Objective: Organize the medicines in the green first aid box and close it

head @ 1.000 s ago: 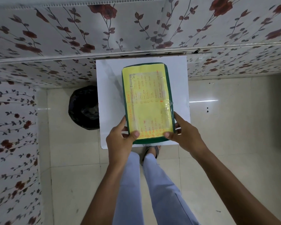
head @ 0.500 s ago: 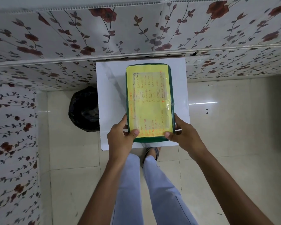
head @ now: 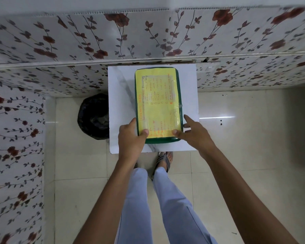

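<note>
My left hand (head: 130, 138) grips the near left corner of the closed green first aid box (head: 158, 104), thumb on its yellow label, as it lies on the small white table (head: 189, 95); my right hand (head: 194, 134) is spread open, thumb on the lid, seemingly not gripping. A black bin (head: 93, 118) sits left of the table, against the floral wall (head: 148, 36)

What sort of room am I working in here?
Probably a small room in a home, though I can't be sure. Floral-patterned wall panels line the walls, glossy cream floor tiles cover the floor, and a bin lined with a black bag stands beside the small white table holding the green first aid box.
</note>
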### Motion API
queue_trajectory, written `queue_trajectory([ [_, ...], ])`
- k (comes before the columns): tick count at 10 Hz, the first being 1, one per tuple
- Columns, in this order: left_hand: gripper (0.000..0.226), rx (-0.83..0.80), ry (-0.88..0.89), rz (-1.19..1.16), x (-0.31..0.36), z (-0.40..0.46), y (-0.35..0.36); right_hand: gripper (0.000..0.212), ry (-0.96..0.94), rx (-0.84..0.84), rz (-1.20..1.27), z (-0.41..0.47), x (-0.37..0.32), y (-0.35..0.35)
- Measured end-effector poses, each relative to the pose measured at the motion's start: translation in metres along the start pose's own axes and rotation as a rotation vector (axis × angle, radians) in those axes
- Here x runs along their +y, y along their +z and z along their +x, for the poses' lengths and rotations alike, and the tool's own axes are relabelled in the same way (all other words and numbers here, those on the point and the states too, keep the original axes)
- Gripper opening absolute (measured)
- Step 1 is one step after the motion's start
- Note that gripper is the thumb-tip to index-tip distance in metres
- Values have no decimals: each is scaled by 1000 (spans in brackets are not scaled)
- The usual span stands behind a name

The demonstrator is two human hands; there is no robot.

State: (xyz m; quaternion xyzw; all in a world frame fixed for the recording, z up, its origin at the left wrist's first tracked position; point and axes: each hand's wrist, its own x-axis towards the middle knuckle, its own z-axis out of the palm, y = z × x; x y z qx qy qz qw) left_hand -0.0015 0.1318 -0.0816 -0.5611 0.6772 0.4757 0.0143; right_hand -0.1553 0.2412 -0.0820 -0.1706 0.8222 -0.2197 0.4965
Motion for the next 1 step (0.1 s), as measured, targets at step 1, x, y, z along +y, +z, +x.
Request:
queue_trajectory([
  [1,47,67,-65,-147,16,-12,-15,63,-14,204,165,-14,-15,-11],
])
